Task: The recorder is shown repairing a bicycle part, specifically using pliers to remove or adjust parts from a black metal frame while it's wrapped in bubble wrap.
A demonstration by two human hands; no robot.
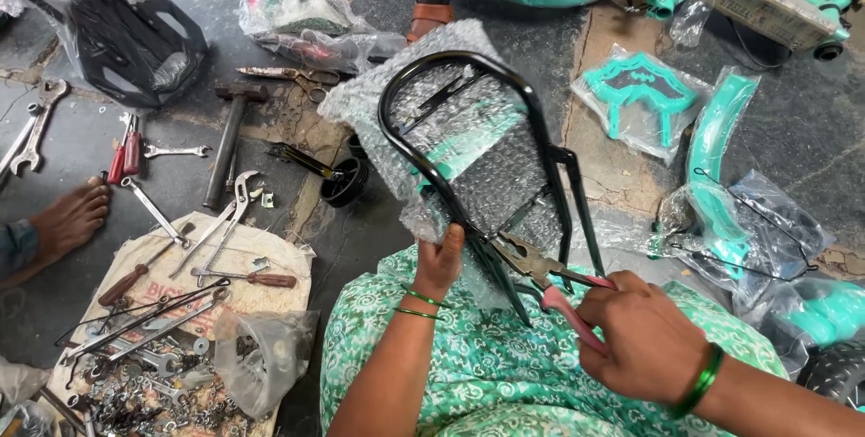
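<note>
My left hand (440,261) grips the lower part of a black metal carrier frame (468,122), which is partly wrapped in bubble wrap (432,77). My right hand (641,338) is closed on the pink handles of pliers (541,273). The pliers' jaws meet the frame's lower struts beside my left hand. Both wrists wear green bangles. My lap is covered by green patterned cloth (505,365).
A hammer (229,135), spanners (34,131), pliers and screwdrivers lie on the stone floor and on a cloth sack (270,252) at left, with nuts and bolts. Another person's bare foot (72,216) rests at far left. Teal bicycle parts in plastic bags (721,158) lie at right.
</note>
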